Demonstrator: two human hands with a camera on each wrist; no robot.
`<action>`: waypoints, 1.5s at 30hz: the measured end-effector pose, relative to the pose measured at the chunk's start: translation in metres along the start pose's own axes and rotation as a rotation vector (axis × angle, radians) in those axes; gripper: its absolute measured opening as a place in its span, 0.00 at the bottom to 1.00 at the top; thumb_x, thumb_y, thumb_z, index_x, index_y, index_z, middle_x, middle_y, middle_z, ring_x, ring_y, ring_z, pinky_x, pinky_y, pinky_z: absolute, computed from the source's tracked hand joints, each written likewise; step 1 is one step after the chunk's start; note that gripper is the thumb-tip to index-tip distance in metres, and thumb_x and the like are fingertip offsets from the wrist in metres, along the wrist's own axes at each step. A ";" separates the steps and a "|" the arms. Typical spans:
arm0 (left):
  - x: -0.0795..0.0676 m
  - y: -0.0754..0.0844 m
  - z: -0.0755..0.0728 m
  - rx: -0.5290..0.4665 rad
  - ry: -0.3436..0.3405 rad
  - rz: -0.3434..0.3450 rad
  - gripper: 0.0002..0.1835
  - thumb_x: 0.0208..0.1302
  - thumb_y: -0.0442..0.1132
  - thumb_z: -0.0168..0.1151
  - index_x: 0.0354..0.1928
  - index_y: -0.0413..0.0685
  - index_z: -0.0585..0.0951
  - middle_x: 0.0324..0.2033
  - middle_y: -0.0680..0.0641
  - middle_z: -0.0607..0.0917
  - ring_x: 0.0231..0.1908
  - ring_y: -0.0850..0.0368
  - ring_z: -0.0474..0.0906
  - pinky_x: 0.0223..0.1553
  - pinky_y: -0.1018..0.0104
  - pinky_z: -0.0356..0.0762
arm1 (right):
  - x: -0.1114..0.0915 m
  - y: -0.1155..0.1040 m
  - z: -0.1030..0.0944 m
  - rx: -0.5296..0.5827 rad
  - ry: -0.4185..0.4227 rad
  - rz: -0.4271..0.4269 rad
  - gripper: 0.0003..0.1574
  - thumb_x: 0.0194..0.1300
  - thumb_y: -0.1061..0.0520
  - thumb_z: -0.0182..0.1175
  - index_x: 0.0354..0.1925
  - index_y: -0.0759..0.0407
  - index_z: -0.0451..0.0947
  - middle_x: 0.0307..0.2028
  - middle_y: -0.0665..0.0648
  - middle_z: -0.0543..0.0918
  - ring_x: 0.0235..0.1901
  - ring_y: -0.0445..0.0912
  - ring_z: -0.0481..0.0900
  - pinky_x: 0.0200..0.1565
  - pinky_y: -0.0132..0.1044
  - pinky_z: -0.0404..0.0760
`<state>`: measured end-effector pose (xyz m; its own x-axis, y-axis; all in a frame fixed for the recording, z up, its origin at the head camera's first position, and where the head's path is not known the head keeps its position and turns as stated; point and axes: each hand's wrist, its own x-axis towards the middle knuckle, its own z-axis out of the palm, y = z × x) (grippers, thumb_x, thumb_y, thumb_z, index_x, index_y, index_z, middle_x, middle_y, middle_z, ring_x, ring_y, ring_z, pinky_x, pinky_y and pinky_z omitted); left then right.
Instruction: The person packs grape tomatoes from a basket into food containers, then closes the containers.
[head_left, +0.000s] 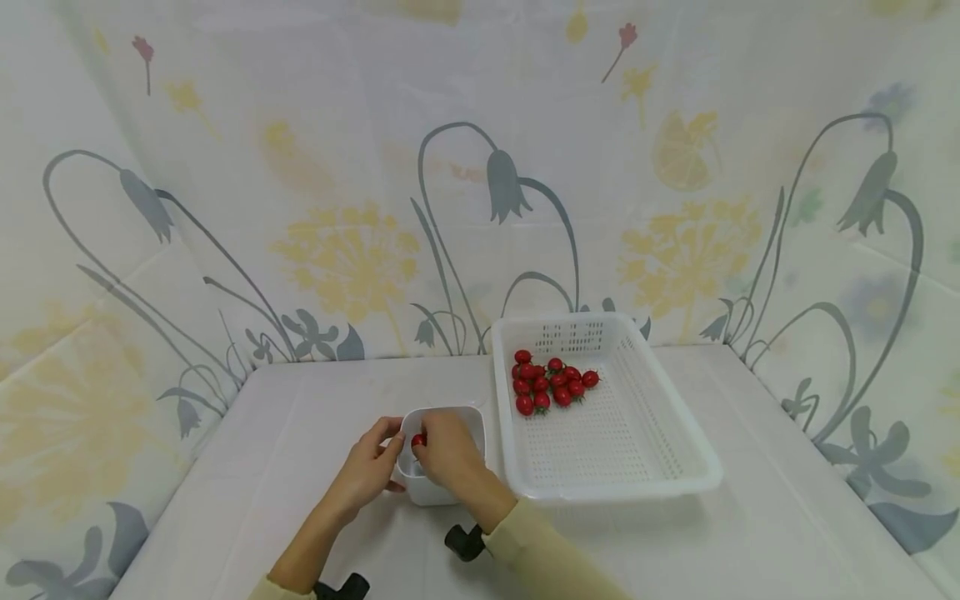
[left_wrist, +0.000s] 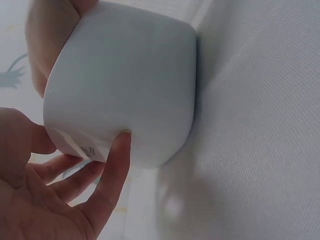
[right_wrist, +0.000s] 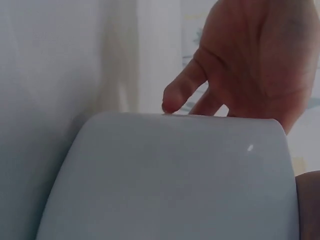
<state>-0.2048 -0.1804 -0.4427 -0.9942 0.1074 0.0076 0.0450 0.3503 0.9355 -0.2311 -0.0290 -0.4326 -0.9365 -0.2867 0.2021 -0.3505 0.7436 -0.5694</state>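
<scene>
A small white square container (head_left: 431, 493) with rounded corners stands upright on the table. My left hand (head_left: 366, 468) holds its left side, thumb at the rim and fingers spread along the outer wall, as the left wrist view shows. Inside the opening, my right hand (head_left: 452, 454) reaches down from above and pinches a red cherry tomato (head_left: 418, 439) between its fingertips. The right wrist view is mostly filled by the container's wall (right_wrist: 175, 170), with the left hand (right_wrist: 250, 65) behind it; the tomato is hidden there.
To the right of the container stands a large white perforated basket (head_left: 630, 442), with several cherry tomatoes (head_left: 558, 379) gathered at its far left. A white cloth (head_left: 300, 408) covers the table. Behind it hangs a flower-printed curtain (head_left: 480, 250).
</scene>
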 end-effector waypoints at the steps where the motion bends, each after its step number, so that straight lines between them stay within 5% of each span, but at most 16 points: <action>1: 0.000 0.000 0.000 0.000 -0.004 -0.002 0.16 0.79 0.35 0.52 0.63 0.41 0.75 0.61 0.37 0.78 0.44 0.44 0.82 0.26 0.57 0.88 | 0.000 0.000 0.001 0.000 -0.002 0.014 0.12 0.63 0.61 0.71 0.26 0.59 0.78 0.20 0.49 0.75 0.22 0.41 0.71 0.24 0.30 0.72; 15: 0.000 0.001 -0.003 -0.009 -0.027 -0.006 0.16 0.79 0.36 0.52 0.63 0.40 0.74 0.63 0.36 0.76 0.45 0.43 0.81 0.26 0.54 0.88 | 0.007 0.002 0.003 -0.039 -0.110 0.086 0.14 0.52 0.65 0.74 0.22 0.59 0.76 0.19 0.51 0.75 0.21 0.44 0.71 0.23 0.33 0.72; 19: 0.000 0.003 -0.003 -0.006 -0.029 -0.009 0.16 0.79 0.35 0.51 0.63 0.39 0.74 0.63 0.36 0.76 0.46 0.42 0.81 0.27 0.55 0.88 | 0.007 0.001 0.002 -0.025 -0.126 0.105 0.13 0.55 0.64 0.74 0.25 0.61 0.77 0.21 0.52 0.76 0.23 0.45 0.72 0.24 0.34 0.73; 25: 0.002 0.005 -0.003 -0.006 -0.032 -0.018 0.16 0.79 0.35 0.51 0.63 0.39 0.74 0.63 0.36 0.75 0.46 0.42 0.80 0.27 0.56 0.88 | 0.006 0.000 0.001 -0.007 -0.097 0.106 0.11 0.61 0.63 0.71 0.27 0.62 0.79 0.20 0.52 0.75 0.22 0.45 0.71 0.23 0.34 0.70; 32: 0.002 0.007 -0.003 0.002 -0.052 -0.023 0.17 0.79 0.37 0.51 0.63 0.38 0.73 0.64 0.35 0.74 0.48 0.43 0.80 0.28 0.54 0.88 | -0.003 -0.004 -0.001 -0.043 0.056 0.046 0.08 0.61 0.61 0.71 0.28 0.61 0.81 0.26 0.54 0.83 0.24 0.44 0.75 0.25 0.37 0.77; 40: 0.003 0.006 -0.002 0.014 -0.054 -0.049 0.15 0.80 0.36 0.49 0.63 0.41 0.74 0.62 0.37 0.75 0.40 0.50 0.80 0.28 0.57 0.88 | -0.032 -0.028 -0.035 -0.145 0.077 -0.084 0.08 0.64 0.56 0.70 0.33 0.58 0.81 0.30 0.53 0.81 0.28 0.44 0.77 0.25 0.35 0.79; 45: 0.003 0.007 -0.001 0.023 -0.055 -0.056 0.16 0.80 0.37 0.49 0.64 0.41 0.73 0.63 0.36 0.74 0.42 0.48 0.80 0.29 0.57 0.88 | -0.044 -0.034 -0.075 -0.106 -0.020 -0.121 0.18 0.66 0.53 0.69 0.50 0.62 0.84 0.43 0.57 0.85 0.43 0.49 0.83 0.42 0.43 0.87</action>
<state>-0.2075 -0.1791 -0.4361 -0.9883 0.1380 -0.0646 -0.0076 0.3789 0.9254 -0.1794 0.0037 -0.3624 -0.8874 -0.3890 0.2476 -0.4609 0.7621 -0.4546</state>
